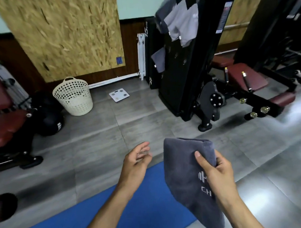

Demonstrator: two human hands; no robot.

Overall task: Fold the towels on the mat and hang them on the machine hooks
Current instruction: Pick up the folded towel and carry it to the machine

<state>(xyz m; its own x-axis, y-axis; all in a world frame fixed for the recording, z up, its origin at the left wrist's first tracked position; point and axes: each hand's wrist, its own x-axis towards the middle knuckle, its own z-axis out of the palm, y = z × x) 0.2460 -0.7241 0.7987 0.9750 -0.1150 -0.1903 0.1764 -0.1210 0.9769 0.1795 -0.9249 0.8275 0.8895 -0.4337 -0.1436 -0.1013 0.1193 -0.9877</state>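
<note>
Item 1. Folded towel [183, 168]: dark grey, with a pale barbell logo and partial lettering on its face, held in the lower right of the frame above the near edge of the blue mat [142, 208]. The right hand [216, 173] gripped it from the right side, thumb laid across the front and fingers curled behind the fold; the lower end hung down toward the bottom edge.

Item 2. Left hand [137, 161]: lower centre, just left of the towel and apart from it, fingers loosely spread and slightly bent, holding nothing (fingertips blurred).

Item 3. Mat: blue, lay on the grey tiled floor [128, 123] along the bottom of the frame, beneath both forearms.

Item 4. Black machine [179, 77]: upright, upper centre-right. Several grey towels [181, 23] hung overlapping near its top, and one more grey towel [159, 60] hung lower on its left edge. Small hooks showed on the black panel beside the lower towel.

Item 5. Cream perforated laundry basket [73, 96]: stood on the floor at centre left, by the wooden wall panel.

Item 6. White bathroom scale [119, 95]: flat on the floor between the basket and the machine.

Item 7. Maroon padded benches: one at the right [246, 76], another at the left edge [4, 123].

Item 8. Black medicine ball [50, 125]: on the floor left of the basket.
</note>
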